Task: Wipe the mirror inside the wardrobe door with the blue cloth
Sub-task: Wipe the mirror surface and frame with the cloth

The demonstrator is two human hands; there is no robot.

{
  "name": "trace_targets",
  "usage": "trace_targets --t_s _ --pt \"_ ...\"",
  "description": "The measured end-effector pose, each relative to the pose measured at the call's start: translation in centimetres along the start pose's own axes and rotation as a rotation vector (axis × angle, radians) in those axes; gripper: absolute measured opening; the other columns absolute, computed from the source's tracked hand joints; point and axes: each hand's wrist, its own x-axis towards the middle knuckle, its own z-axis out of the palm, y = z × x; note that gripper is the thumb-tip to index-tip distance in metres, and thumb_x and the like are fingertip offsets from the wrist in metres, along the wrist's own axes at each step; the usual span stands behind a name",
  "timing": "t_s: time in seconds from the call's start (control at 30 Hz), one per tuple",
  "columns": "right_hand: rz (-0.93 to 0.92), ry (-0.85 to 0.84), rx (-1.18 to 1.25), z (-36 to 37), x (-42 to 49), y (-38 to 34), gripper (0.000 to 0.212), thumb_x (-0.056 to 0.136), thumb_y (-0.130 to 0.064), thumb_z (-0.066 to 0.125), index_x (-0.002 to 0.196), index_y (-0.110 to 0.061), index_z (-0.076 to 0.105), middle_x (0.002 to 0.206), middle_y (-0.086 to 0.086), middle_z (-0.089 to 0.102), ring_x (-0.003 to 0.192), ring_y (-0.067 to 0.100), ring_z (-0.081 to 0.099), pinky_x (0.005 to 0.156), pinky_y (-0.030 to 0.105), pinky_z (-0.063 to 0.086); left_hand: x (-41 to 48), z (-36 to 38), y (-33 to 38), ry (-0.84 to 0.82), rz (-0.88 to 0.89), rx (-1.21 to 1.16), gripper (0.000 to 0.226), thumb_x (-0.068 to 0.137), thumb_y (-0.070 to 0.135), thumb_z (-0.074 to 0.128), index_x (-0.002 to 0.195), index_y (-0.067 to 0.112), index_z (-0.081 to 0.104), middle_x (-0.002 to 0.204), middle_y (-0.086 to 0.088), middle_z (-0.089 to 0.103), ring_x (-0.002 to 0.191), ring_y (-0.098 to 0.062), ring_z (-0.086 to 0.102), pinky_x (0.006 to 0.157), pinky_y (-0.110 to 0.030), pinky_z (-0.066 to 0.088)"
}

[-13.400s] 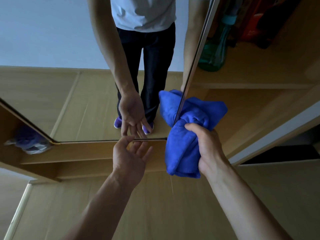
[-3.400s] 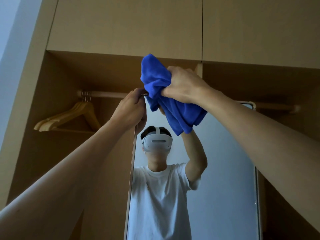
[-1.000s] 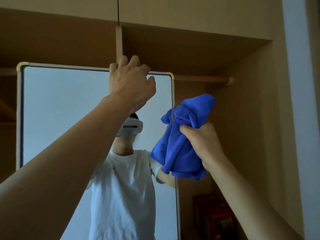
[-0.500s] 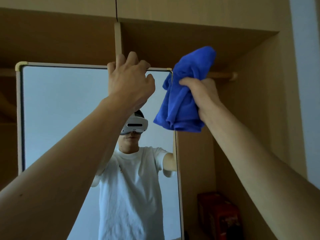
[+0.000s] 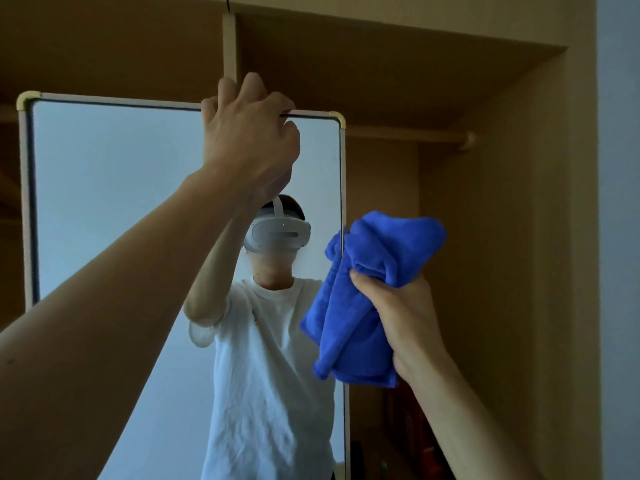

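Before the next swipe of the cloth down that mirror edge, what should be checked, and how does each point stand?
1. Cloth held firmly: ok. The right hand is closed around the blue cloth.
2. Mirror steadied: ok. The left hand grips the top edge of the mirror.
3. Cloth on the mirror: ok. It wraps over the right edge.
4. Glass already clean: cannot tell in this dim light.
5. Path below clear: ok. Nothing blocks the edge beneath the cloth.
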Motion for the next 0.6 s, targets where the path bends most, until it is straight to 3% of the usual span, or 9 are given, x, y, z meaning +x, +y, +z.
trace_targets --t_s 0.13,0.33,0.5,0.6 --pt "-0.023 0.021 0.02 0.3 1.1 -1.2 0.025 0.085 -0.006 0.076 0.109 -0.01 0.071 0.101 0.006 0.076 0.097 0.026 0.073 0.085 0.039 0.061 -0.2 0.1 0.1 0.013 0.004 0.0 0.043 0.098 0.029 0.044 0.138 0.024 0.059 0.123 -0.008 0.049 0.122 -0.035 0.038 0.102 -0.045 0.029" --pt "-0.138 -0.002 -0.019 1.3 4.2 -5.1 0.028 0.086 -0.008 0.074 0.114 -0.008 0.07 0.107 0.009 0.074 0.102 0.026 0.071 0.089 0.039 0.06 -0.2 0.0 0.0 0.001 0.008 0.047 0.043 0.099 0.029 0.044 0.139 0.024 0.057 0.132 -0.011 0.047 0.125 -0.037 0.038 0.107 -0.046 0.029" --pt "-0.09 -0.015 -0.038 0.1 0.9 -1.0 0.028 0.085 -0.009 0.076 0.111 -0.014 0.07 0.105 0.0 0.075 0.097 0.015 0.072 0.084 0.029 0.059 0.1 -0.2 -0.1 -0.028 0.01 0.059 0.044 0.097 0.029 0.045 0.138 0.024 0.058 0.135 -0.012 0.047 0.128 -0.04 0.037 0.107 -0.047 0.029" --pt "0.033 -0.002 -0.039 -1.0 -2.1 2.8 0.029 0.082 -0.006 0.078 0.11 -0.014 0.07 0.104 0.001 0.075 0.096 0.015 0.072 0.084 0.03 0.059 0.2 0.1 -0.2 -0.001 -0.009 0.06 0.046 0.095 0.03 0.044 0.138 0.026 0.058 0.136 -0.011 0.047 0.128 -0.039 0.038 0.105 -0.045 0.03"
